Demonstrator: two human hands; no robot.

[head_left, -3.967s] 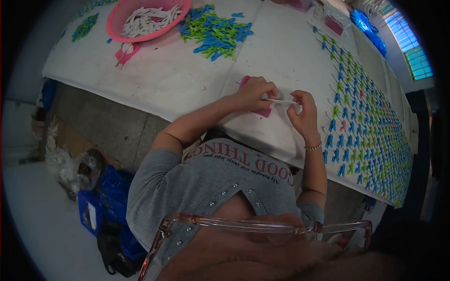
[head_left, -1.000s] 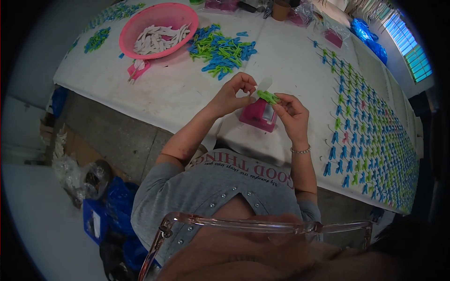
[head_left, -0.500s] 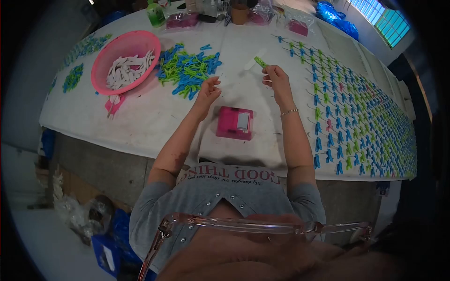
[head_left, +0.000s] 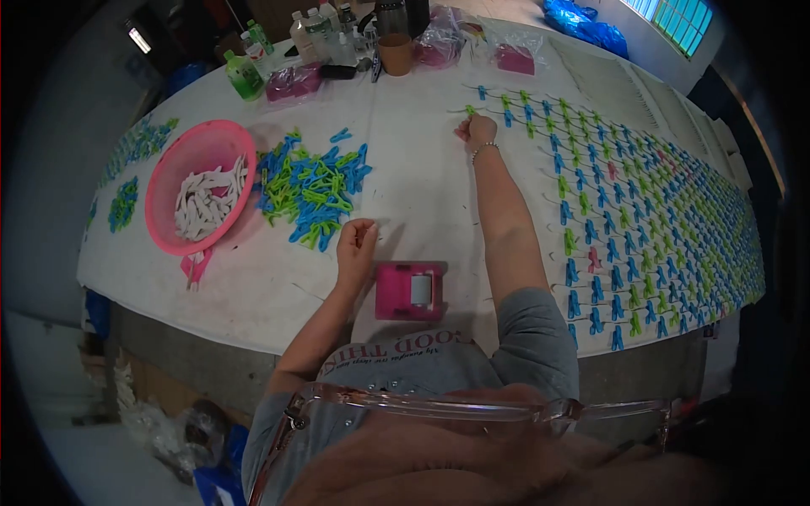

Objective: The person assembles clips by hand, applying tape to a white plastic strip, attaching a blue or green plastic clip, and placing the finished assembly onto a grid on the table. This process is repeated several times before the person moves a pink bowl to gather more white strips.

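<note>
My right hand [head_left: 479, 131] is stretched far across the white table [head_left: 422, 185], at the near end of the farthest row of clips. Its fingertips pinch a green clip [head_left: 470, 110] that touches the tabletop. My left hand [head_left: 356, 240] rests on the table with its fingers curled and nothing visible in them. It lies just right of a loose pile of blue and green clips [head_left: 308, 190]. A small pink device with a grey roller [head_left: 410, 291] lies near the front edge, close to my left hand.
Rows of blue and green clips [head_left: 624, 202] cover the right half of the table. A pink basin of white strips [head_left: 198, 196] stands at the left. Bottles [head_left: 245, 74], a brown cup [head_left: 395, 52] and pink bags [head_left: 291, 83] line the far edge.
My right hand has carried the green clip from above the pink device out to the far row. My left hand has dropped back toward the front of the table. The view has tilted forward.
</note>
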